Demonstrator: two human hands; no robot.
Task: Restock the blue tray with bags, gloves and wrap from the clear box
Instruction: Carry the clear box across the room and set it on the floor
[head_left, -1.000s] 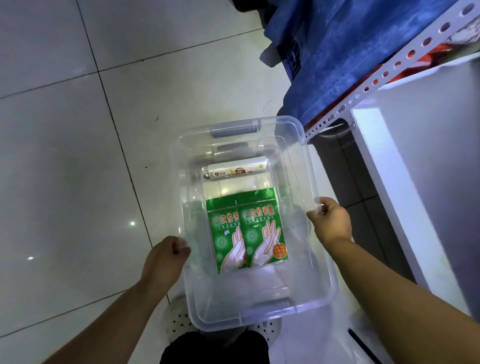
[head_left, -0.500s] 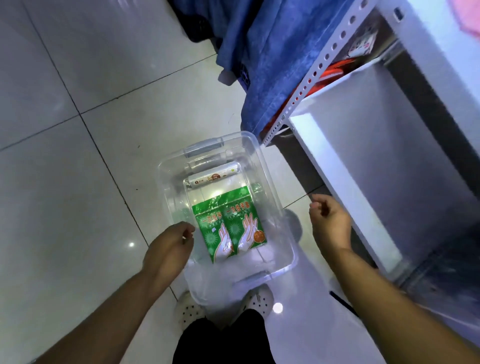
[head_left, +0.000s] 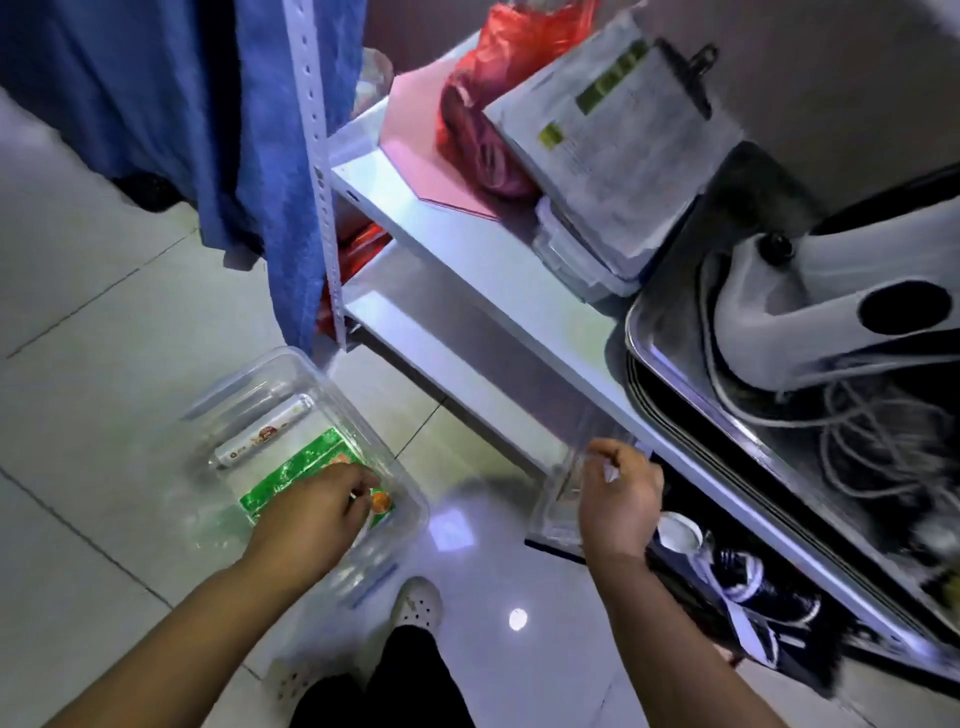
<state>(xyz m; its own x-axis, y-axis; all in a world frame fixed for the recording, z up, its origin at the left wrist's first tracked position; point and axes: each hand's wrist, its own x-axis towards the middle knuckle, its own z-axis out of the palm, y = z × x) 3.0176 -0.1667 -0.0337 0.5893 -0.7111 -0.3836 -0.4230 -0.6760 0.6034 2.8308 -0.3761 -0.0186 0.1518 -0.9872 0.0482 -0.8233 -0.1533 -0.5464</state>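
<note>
The clear box (head_left: 249, 384) stands on the tiled floor at the lower left. Inside it lie a white roll of wrap (head_left: 265, 431) and green packs of gloves (head_left: 296, 473). My left hand (head_left: 311, 519) reaches into the box, its fingers down on the near right corner of the green packs. My right hand (head_left: 618, 499) hovers by the shelf's front edge with fingers loosely curled, in front of a clear lid (head_left: 556, 509) that leans there. I cannot tell if it touches the lid. No blue tray is in view.
A metal shelf (head_left: 467, 260) runs along the right, bearing a red bag (head_left: 483, 104), clipped papers (head_left: 613, 135) and a steel tray (head_left: 675, 374) with a white device and cables. Blue cloth (head_left: 208, 104) hangs at the back. Shoes (head_left: 753, 587) lie under the shelf.
The box has gone from held at both sides to standing on the floor. My left hand has moved into it onto the green packs. The view has swung right to the shelf.
</note>
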